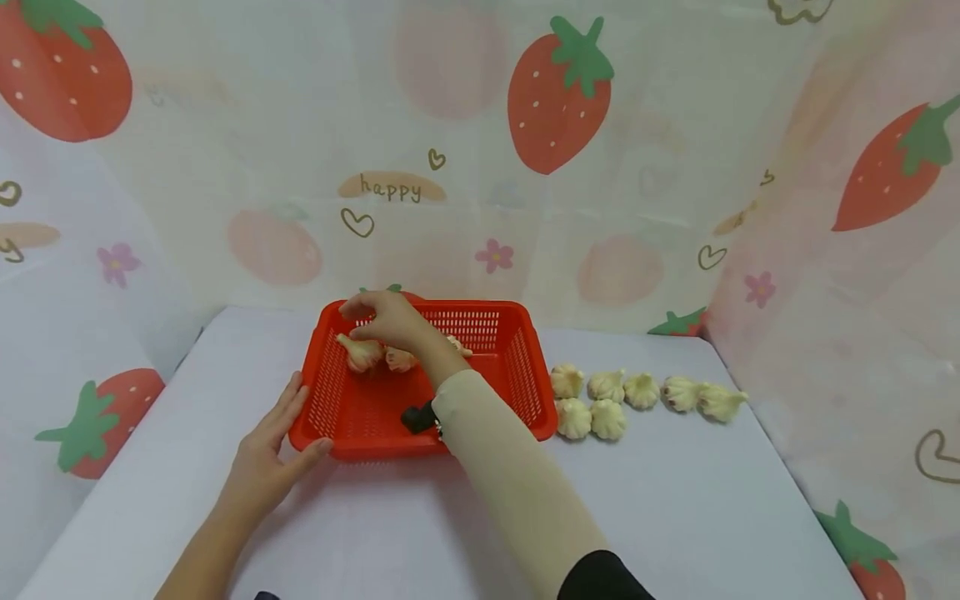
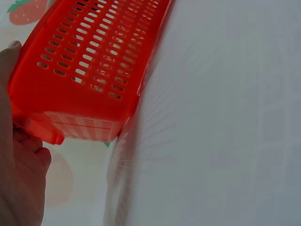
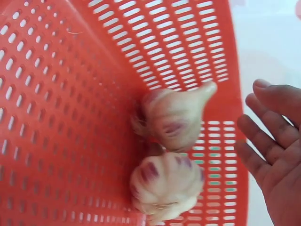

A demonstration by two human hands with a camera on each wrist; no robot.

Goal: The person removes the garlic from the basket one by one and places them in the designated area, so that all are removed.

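A red plastic basket (image 1: 367,421) with slotted walls stands on the white-covered table. My left hand (image 1: 266,467) holds its near left corner, thumb on the front rim and fingers along the left side. In the left wrist view the fingers (image 2: 32,148) curl at the rim. My right hand (image 1: 393,321) hovers over the basket's far left part, its fingers loosely bent around nothing. Below it lie a garlic bulb (image 1: 362,354) and a second bulb (image 1: 400,360); both show purple streaks in the right wrist view. Another bulb (image 1: 459,346) is partly hidden behind the right forearm.
Right of the basket, several pale garlic bulbs (image 1: 607,419) lie on the table (image 1: 675,500) in two uneven rows. A strawberry-print curtain (image 1: 465,225) hangs behind the table and at both sides. A black wrist device (image 1: 417,418) shows beneath the right wrist.
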